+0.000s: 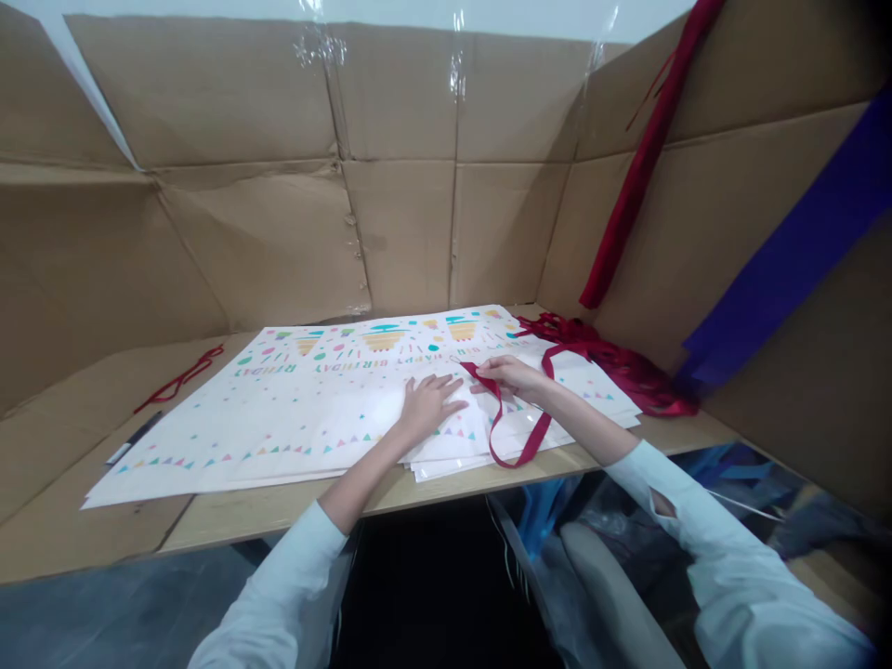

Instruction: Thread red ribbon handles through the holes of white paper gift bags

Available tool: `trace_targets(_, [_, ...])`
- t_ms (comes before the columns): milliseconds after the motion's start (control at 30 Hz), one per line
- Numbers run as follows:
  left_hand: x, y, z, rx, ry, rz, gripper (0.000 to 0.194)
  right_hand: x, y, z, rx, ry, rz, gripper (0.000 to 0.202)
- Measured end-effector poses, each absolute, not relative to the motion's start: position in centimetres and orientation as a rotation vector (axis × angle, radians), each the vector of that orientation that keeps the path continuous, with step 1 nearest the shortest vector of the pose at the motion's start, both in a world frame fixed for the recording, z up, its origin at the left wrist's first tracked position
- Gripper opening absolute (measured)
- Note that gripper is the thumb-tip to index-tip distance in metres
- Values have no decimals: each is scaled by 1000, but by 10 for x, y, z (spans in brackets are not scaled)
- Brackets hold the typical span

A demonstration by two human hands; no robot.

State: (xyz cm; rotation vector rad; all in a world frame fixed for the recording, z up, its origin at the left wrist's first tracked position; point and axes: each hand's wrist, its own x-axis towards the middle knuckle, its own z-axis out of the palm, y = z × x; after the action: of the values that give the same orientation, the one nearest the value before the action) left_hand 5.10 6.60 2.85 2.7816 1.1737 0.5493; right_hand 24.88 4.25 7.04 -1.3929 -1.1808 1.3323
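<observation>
Large white sheets [279,409] printed with "HAPPY BIRTHDAY", cakes and small triangles lie stacked on the table. My left hand [428,406] rests flat on the top sheet, its fingers spread. To its right, my right hand [516,374] pinches a dark red ribbon [536,439] near one end, just over the sheets. From there the ribbon loops down to the table's front edge and back up behind my wrist. By the ribbon's tip is a small thin loop [454,360], too fine to make out.
A heap of red ribbon [634,372] lies at the right. A red strip [627,214] and a blue-purple strip [787,251] hang along the cardboard wall [397,232]. At the left lie a thin red cord [181,376] and a dark pen-like item [136,437].
</observation>
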Motion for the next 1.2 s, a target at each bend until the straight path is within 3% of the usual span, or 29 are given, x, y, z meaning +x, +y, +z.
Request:
trace_targets(867, [54,67,34,2755,1169,624,40,227,38,83,-1494,-1271,1259,13])
trace_targets(1200, [45,74,40,2440,1004,572,35,215,39,78,-1368,-1064,1306,20])
